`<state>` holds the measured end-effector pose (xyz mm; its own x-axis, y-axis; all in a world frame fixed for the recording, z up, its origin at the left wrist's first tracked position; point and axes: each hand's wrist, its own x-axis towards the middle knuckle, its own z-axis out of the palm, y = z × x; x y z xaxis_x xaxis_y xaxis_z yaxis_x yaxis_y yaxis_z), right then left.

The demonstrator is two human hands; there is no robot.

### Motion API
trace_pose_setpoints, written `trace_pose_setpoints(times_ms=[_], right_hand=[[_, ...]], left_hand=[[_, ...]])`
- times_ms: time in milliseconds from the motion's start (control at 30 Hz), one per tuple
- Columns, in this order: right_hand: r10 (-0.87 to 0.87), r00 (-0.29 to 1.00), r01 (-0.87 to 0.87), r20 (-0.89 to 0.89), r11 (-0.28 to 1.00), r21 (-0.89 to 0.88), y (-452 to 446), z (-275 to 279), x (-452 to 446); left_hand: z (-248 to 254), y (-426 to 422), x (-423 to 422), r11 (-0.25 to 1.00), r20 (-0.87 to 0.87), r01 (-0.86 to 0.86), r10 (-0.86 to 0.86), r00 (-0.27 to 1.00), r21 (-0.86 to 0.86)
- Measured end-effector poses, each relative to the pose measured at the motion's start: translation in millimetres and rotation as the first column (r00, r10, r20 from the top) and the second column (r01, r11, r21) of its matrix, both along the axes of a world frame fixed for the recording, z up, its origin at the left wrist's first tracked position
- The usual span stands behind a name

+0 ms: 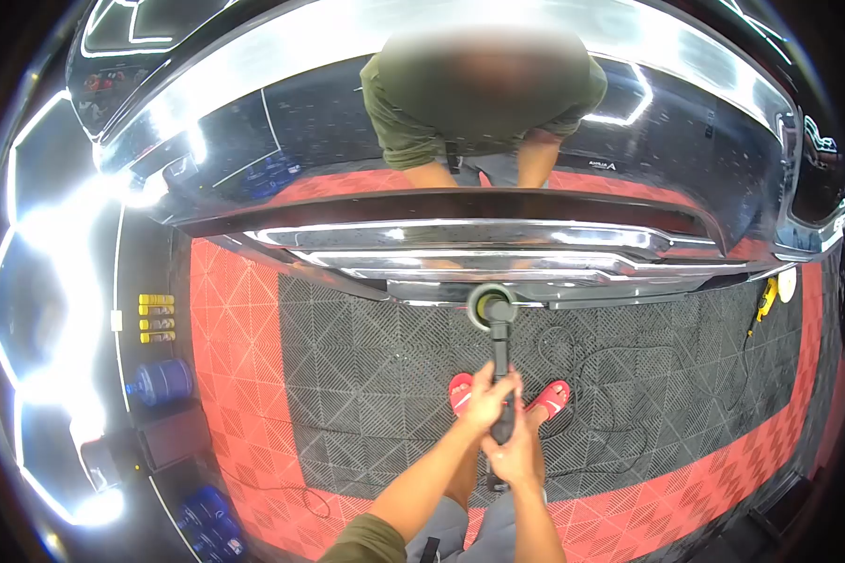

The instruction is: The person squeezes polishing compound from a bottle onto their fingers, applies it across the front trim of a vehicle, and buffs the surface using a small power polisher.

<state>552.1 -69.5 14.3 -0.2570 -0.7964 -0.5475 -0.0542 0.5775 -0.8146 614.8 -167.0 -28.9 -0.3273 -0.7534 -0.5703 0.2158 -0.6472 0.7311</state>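
A dark polishing machine (500, 352) with a round pad (479, 306) at its far end is held in both of my hands. My left hand (486, 400) is closed round the middle of its body. Nearer to me, my right hand (514, 458) wraps the rear end of the grip. The pad is at the lower edge of a glossy black car's bumper (469, 263); whether it touches cannot be made out. Bright trim strips cross that bumper, and the black panel (319, 131) above mirrors a person in an olive top.
Black and red floor tiles (385, 375) lie below, with a thin cord (620, 432) looping over them. A yellow power tool (768, 296) rests at the right. Yellow bottles (157, 319) and blue water jugs (164, 382) stand at the left. Red sandals (552, 402) are below my hands.
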Motion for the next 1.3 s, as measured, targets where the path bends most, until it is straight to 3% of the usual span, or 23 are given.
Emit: trace_pose_setpoints(times_ms=[33, 100, 167, 200, 333, 367, 467, 533, 567, 633, 700, 767, 833, 933, 967, 1033, 1100, 1167, 1233, 1300], right_hand=[[0.007, 0.999, -0.007, -0.035, 1.000, -0.007, 0, -4, 7], [0.137, 0.969, -0.170, -0.204, 0.973, -0.157, -5, -31, 27], [0.277, 0.930, -0.280, -0.244, 0.960, 0.021, -21, -18, 36], [0.184, 0.977, -0.179, -0.109, 0.982, 0.060, -26, -5, 36], [0.039, 0.987, -0.059, -0.155, 0.990, -0.127, 12, -40, 6], [-0.035, 0.998, 0.034, 0.060, 0.999, 0.005, 6, -11, -12], [-0.049, 0.997, 0.050, -0.058, 0.999, 0.019, 19, -20, -30], [-0.027, 0.998, 0.024, -0.060, 0.999, -0.046, 16, -28, -18], [-0.006, 0.998, -0.001, -0.063, 0.993, -0.114, 12, -36, -11], [0.087, 0.987, -0.099, -0.134, 0.991, -0.086, 4, -37, 3], [0.027, 0.999, -0.022, 0.043, 0.995, -0.096, 0, -34, 9], [0.044, 0.995, -0.048, -0.095, 0.998, -0.043, 11, -39, 2], [-0.042, 0.999, 0.040, -0.030, 0.996, -0.081, 27, -44, -15], [-0.189, 0.982, 0.189, 0.014, 0.980, -0.054, 33, -39, -40], [-0.080, 0.982, 0.066, -0.171, 0.994, -0.089, 36, -29, -52], [-0.068, 0.991, 0.068, -0.118, 0.998, -0.005, 31, -24, -52], [-0.138, 0.990, 0.138, 0.009, 0.984, -0.113, 35, -58, -30], [-0.064, 0.997, 0.058, -0.035, 0.986, -0.155, 24, -60, -11], [-0.008, 0.975, -0.061, -0.220, 0.950, -0.305, 15, -73, 5], [0.042, 0.981, -0.086, -0.191, 0.970, -0.229, 18, -77, 6]], left_hand=[[2, -3, 12, 0.993, -0.023, -0.053, 0.055, 0.998, 0.103], [-3, -12, 46, 0.994, 0.023, -0.085, 0.083, 0.996, 0.064], [9, -21, 62, 0.975, -0.037, -0.200, 0.204, 0.978, 0.096], [13, -23, 60, 0.974, -0.045, -0.202, 0.208, 0.977, 0.101], [-8, -2, 14, 0.988, 0.001, -0.086, 0.087, 0.996, 0.131], [-7, 2, -2, 0.998, -0.013, -0.015, 0.016, 1.000, 0.066], [-16, 11, -22, 0.989, -0.064, 0.040, -0.031, 0.997, 0.140], [-41, 14, -12, 0.999, 0.041, 0.032, -0.030, 0.999, -0.033], [-7, 2, -7, 0.993, -0.030, -0.047, 0.051, 0.998, 0.112], [-7, -5, 15, 0.982, -0.018, -0.149, 0.152, 0.988, 0.120], [-2, -8, 23, 0.985, -0.078, -0.130, 0.140, 0.987, 0.114], [-8, 0, 10, 0.989, -0.038, -0.098, 0.102, 0.994, 0.108], [-14, 11, -17, 0.995, 0.014, -0.028, 0.027, 1.000, 0.100], [-22, 24, -54, 0.992, -0.108, 0.102, -0.094, 0.990, 0.074], [-24, 27, -59, 0.986, -0.110, 0.121, -0.108, 0.988, 0.114], [-24, 25, -58, 0.989, -0.128, 0.101, -0.087, 0.988, 0.106], [-22, 18, -40, 0.996, -0.083, 0.050, -0.044, 0.996, 0.080], [-21, 9, -14, 1.000, -0.001, -0.015, 0.015, 1.000, 0.008], [-21, 4, 8, 0.997, -0.004, -0.080, 0.080, 0.997, 0.024], [-25, 6, 11, 0.995, -0.016, -0.098, 0.099, 0.995, 0.010]])
